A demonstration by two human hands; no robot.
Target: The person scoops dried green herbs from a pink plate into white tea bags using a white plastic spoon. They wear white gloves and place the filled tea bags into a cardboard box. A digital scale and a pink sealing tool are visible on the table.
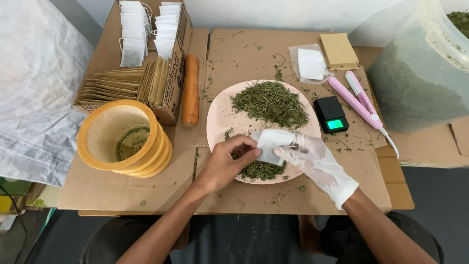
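A small white paper sachet is held over the near edge of a pale pink plate. My bare left hand pinches its left side and my right hand, in a thin white glove, grips its right side. The plate carries a large heap of dried green herb at the back and a smaller pile right under my hands.
A wooden mortar and pestle lie left. An open carton behind them holds sachets and brown envelopes. At right sit a pocket scale, a pink sealer, bagged sachets, brown envelopes and a large tub.
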